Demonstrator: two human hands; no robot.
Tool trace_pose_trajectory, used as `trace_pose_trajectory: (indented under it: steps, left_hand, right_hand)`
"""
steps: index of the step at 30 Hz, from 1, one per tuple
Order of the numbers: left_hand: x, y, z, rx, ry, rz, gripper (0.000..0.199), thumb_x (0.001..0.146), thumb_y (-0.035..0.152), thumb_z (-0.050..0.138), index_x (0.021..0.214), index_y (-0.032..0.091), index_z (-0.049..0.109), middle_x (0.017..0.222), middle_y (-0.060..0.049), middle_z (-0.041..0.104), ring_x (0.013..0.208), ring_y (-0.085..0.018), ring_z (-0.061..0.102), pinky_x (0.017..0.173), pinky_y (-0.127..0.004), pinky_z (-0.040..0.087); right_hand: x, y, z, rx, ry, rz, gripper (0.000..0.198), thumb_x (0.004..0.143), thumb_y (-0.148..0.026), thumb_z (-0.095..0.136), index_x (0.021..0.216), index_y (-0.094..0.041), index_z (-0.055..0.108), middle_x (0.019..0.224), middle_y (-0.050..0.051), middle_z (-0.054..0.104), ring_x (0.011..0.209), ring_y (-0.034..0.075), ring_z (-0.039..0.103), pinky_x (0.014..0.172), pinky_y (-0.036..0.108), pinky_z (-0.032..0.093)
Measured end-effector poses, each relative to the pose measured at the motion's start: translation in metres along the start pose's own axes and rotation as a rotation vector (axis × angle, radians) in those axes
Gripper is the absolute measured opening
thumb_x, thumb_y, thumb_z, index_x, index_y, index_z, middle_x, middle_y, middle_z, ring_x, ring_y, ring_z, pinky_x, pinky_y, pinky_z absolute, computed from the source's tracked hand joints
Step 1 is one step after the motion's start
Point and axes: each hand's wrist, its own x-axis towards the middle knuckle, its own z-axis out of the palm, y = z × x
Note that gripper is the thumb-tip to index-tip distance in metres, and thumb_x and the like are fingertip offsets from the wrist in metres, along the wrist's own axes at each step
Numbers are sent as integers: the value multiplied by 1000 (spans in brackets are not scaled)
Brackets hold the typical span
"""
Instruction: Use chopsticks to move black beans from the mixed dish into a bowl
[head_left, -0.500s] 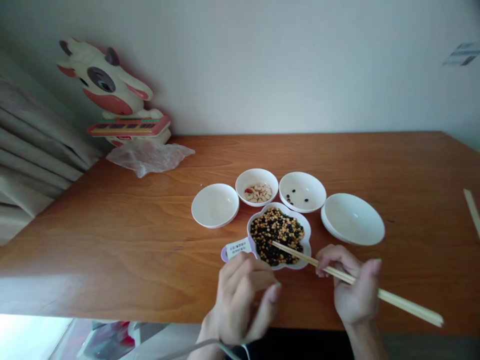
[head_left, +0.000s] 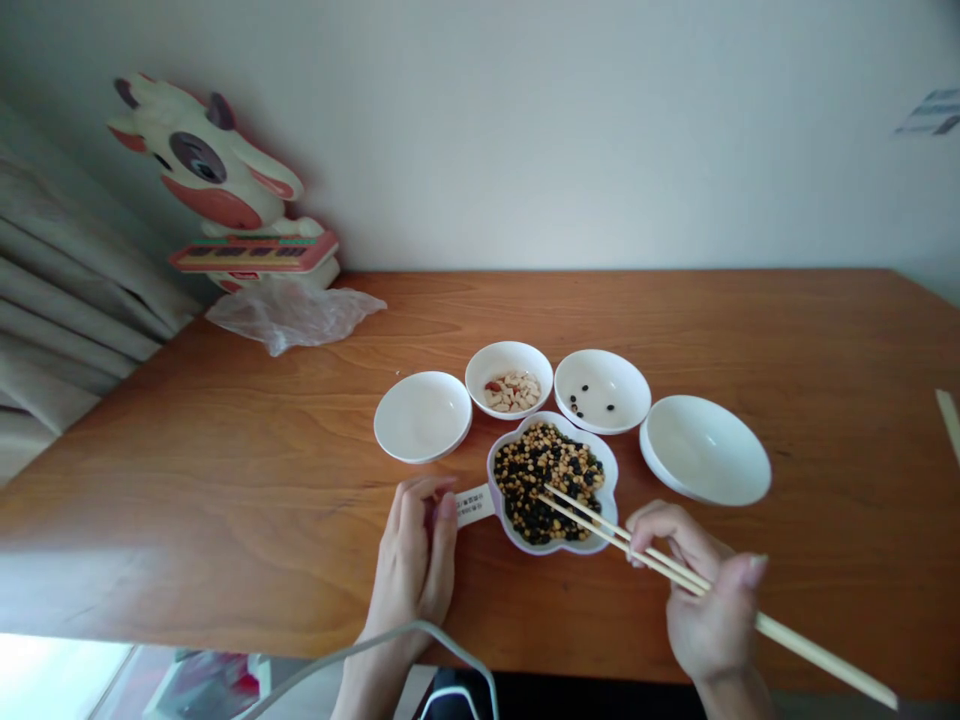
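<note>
My right hand (head_left: 701, 585) grips a pair of wooden chopsticks (head_left: 810, 655), their tips slightly apart among the beans. Those black and yellow beans (head_left: 544, 470) fill a flower-shaped bowl (head_left: 611, 510) with a labelled handle. Around the end of that handle (head_left: 474, 505), the fingers of my left hand (head_left: 416, 555) are closed. Behind stand white bowls: the left one (head_left: 424, 418) is bare inside, the second (head_left: 510, 352) holds pale nut pieces (head_left: 514, 390), and the third (head_left: 619, 385) has several black beans (head_left: 585, 388). A right-hand bowl (head_left: 705, 450) shows nothing in it.
A cow-shaped toy keyboard (head_left: 247, 200) leans at the back left wall, with a crumpled plastic bag (head_left: 296, 315) before it. At the right edge lies a pale stick (head_left: 949, 420). A grey cable (head_left: 375, 640) crosses near my left wrist. A curtain (head_left: 67, 300) hangs on the left.
My left hand has moved left and taken hold of the bowl's handle. The chopstick tips have spread apart within the beans, while my right hand stays nearly in place.
</note>
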Motion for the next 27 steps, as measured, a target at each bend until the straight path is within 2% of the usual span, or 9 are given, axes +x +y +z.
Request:
trace_pose_trajectory:
  steps: [5, 15, 22, 27]
  left_hand:
    - [0, 1, -1, 63, -169, -14, 26, 105, 35, 42, 125, 24, 55, 115, -7, 70, 103, -24, 69, 89, -36, 54]
    - [0, 1, 0, 84, -174, 45, 24, 106, 33, 40, 122, 24, 55, 118, -9, 72, 107, -25, 70, 92, -39, 55]
    - [0, 2, 0, 55, -174, 60, 23, 106, 32, 40, 120, 23, 55, 115, -9, 72, 104, -24, 71, 92, -38, 55]
    - [0, 1, 0, 64, -176, 67, 24, 106, 32, 40, 121, 23, 55, 118, -10, 71, 107, -25, 70, 94, -39, 55]
  right_hand:
    - [-1, 2, 8, 43, 12, -8, 82, 93, -78, 5, 70, -23, 62, 65, 4, 55, 66, 20, 53, 61, 33, 43]
    - [-3, 4, 11, 81, 44, -35, 81, 96, -73, 6, 69, -23, 63, 64, 4, 55, 65, 20, 53, 60, 33, 42]
    - [-3, 3, 9, 35, 6, -16, 83, 93, -78, 7, 69, -22, 63, 64, 4, 55, 67, 22, 54, 64, 36, 42]
    - [-4, 6, 10, 54, 14, -15, 81, 94, -76, 8, 70, -22, 63, 65, 5, 56, 66, 22, 54, 60, 35, 42]
